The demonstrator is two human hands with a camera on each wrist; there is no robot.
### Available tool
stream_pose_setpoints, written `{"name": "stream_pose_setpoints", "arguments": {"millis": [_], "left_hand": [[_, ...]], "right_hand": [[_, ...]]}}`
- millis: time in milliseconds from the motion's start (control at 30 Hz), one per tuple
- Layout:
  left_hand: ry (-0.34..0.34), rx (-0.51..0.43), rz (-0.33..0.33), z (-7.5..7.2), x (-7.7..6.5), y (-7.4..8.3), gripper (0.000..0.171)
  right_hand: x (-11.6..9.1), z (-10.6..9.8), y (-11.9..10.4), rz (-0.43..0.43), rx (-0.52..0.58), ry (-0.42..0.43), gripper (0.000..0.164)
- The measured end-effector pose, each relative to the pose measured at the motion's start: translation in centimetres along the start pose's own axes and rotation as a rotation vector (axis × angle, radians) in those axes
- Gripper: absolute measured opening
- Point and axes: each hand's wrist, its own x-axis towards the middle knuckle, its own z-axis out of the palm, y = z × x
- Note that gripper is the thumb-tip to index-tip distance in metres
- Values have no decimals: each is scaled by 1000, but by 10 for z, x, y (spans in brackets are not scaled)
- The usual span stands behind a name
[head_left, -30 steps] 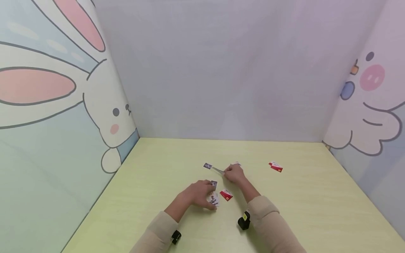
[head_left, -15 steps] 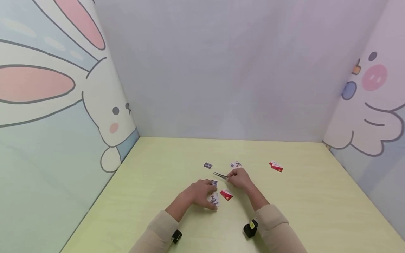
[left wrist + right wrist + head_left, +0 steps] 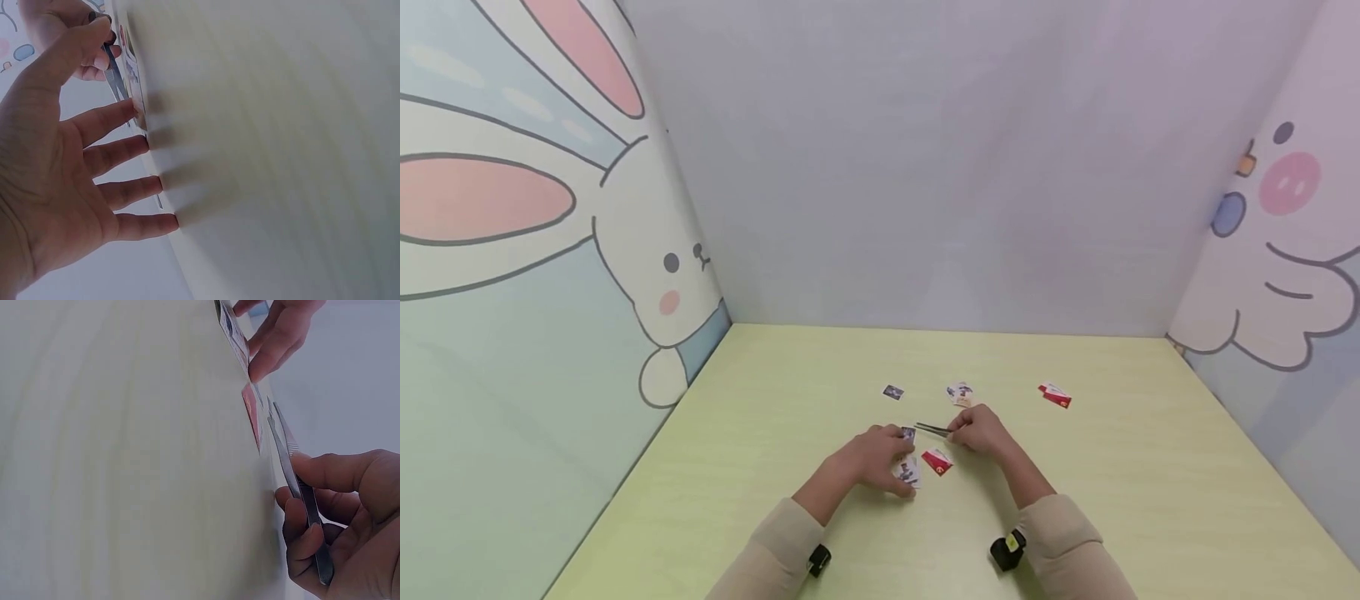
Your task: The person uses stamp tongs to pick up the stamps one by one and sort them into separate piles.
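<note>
Between thumb and fingers my right hand (image 3: 981,430) pinches a pair of metal tweezers (image 3: 289,459), whose tips stand slightly apart with nothing between them. They point left toward my left hand (image 3: 877,460). That hand has its fingers spread and fairly straight, fingertips down on the table around a small pile of white printed cards (image 3: 907,472). A dark card (image 3: 909,434) shows by its index finger, partly covered. Just right of the pile lies a red-and-white card (image 3: 937,461). Farther back, a single dark card (image 3: 892,392) lies flat.
White printed cards (image 3: 959,393) lie behind my right hand, and overlapping red-and-white cards (image 3: 1056,395) lie to the right. The pale yellow table (image 3: 805,367) meets a grey back wall and side panels with cartoon animals. Black wrist cameras (image 3: 1008,550) hang at both sleeves.
My right hand has drawn the tweezers off the far dark card, moving right and toward me. That card stays on the table, and the white cards behind are uncovered. My left hand stays put.
</note>
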Motion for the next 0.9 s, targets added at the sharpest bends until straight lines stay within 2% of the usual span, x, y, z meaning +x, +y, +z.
{"name": "stream_pose_setpoints", "arguments": {"millis": [400,600,900], "left_hand": [[2,1,9,0,-2,-3,68],[5,-17,9,-1,-2,-3,68],[5,-33,3,-1,0,-1,66]], "right_hand": [[-7,0,0,19,15,-45,5],[-6,3,-2,0,27,-73,3],[-3,5,-1,22,17,-80,7]]}}
